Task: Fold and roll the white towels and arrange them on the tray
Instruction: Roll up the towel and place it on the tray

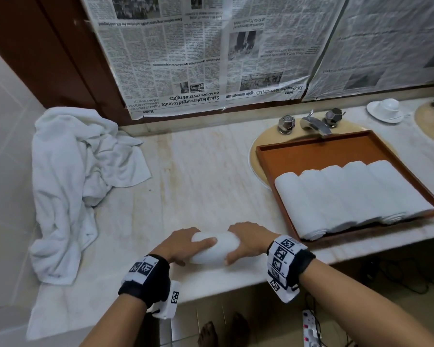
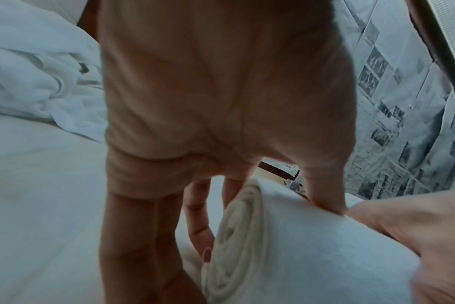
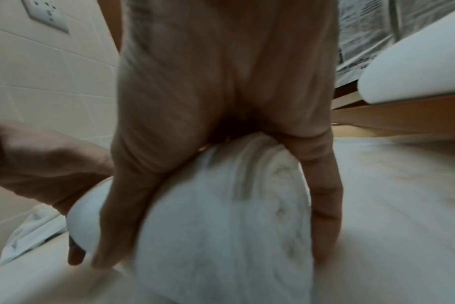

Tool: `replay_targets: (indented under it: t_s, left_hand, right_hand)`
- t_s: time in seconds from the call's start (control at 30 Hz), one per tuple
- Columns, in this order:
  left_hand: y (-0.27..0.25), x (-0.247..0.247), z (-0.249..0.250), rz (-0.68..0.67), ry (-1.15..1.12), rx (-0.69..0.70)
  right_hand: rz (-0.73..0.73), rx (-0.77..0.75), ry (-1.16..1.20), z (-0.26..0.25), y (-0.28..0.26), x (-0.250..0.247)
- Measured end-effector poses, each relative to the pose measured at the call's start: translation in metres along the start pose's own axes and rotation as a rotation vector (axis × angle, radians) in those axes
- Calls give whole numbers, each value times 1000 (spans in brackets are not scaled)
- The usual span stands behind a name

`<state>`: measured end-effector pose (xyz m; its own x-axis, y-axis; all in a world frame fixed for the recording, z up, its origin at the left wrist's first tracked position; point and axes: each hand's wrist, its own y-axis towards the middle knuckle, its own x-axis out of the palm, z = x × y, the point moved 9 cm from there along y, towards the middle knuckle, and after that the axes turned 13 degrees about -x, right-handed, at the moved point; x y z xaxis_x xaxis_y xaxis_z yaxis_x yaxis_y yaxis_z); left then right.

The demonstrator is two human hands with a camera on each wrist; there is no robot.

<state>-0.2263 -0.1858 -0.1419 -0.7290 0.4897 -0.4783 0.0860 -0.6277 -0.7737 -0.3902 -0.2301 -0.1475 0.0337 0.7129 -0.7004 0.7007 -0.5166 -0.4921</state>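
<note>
A rolled white towel [image 1: 214,247] lies on the marble counter near its front edge. My left hand [image 1: 186,242] grips its left end, thumb across the top, fingers curled round the spiral end [image 2: 237,236]. My right hand [image 1: 246,240] clasps the right end, fingers wrapped over the roll [image 3: 221,226]. Right of the hands, a brown wooden tray [image 1: 318,149] sits over the sink and holds several rolled white towels [image 1: 346,194] side by side. A heap of unfolded white towels [image 1: 78,176] lies at the counter's left end.
A chrome tap [image 1: 313,123] with two knobs stands behind the tray. A white cup on a saucer [image 1: 386,108] sits at the far right. Newspaper [image 1: 211,53] covers the wall behind. Bare marble counter [image 1: 198,176] lies between the towel heap and the tray.
</note>
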Motion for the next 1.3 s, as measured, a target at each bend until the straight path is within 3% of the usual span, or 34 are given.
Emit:
replay_targets:
  t_s: [0.2, 0.47, 0.77, 1.07, 1.3]
  left_hand:
    - [-6, 23, 13, -156, -32, 67]
    - [-24, 55, 68, -371, -137, 222]
    - [-58, 73, 177, -375, -83, 500]
    - [-71, 117, 313, -384, -9, 674]
    - [-63, 154, 435, -319, 154, 862]
  right_hand:
    - [3, 91, 60, 1, -31, 17]
    - [156, 159, 136, 9, -106, 1]
    - [261, 228, 250, 47, -186, -28]
    - [552, 294, 396, 141, -283, -66]
    - [994, 325, 502, 241, -371, -106]
